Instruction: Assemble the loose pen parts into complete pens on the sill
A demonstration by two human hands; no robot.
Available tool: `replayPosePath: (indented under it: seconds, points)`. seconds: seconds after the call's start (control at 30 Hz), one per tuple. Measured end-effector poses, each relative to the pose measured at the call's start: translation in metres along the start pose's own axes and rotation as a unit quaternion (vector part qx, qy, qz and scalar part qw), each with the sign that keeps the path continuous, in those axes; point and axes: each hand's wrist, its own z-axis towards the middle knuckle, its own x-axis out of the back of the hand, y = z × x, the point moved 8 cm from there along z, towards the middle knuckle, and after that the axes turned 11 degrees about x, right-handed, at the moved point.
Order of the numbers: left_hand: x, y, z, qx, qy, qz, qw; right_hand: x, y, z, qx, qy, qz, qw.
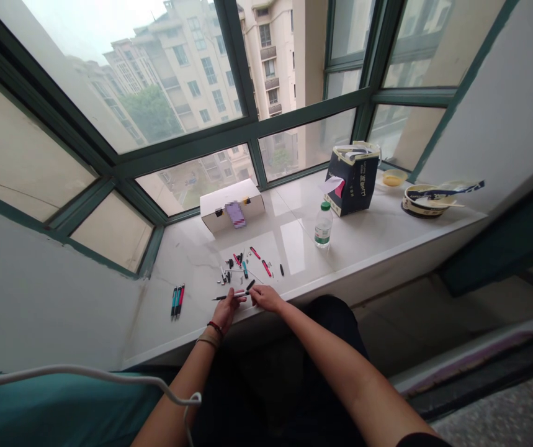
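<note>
A thin pen barrel with a dark tip pointing left lies across the fingers of my left hand, which is closed on it. My right hand is pinched at the barrel's right end. A short black pen part sticks up at its fingertips; whether it joins the barrel I cannot tell. Just beyond both hands are scattered pen pieces: red barrels, a teal barrel, small black and metal bits, and a black piece off to the right.
Several pens lie side by side on the left of the white sill. A white box with a phone leaning on it stands behind. Rightward are a green-capped bottle, a dark paper bag and food bowls.
</note>
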Motion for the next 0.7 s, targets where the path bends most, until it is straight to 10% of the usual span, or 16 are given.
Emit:
replayPosePath:
  seconds: [0.7]
  points:
    - [-0.0022,0.0024,-0.0040,-0.004,0.007,0.013,1.000,0.0018,0.0049,-0.0016,-0.015,0.049,0.028,0.998]
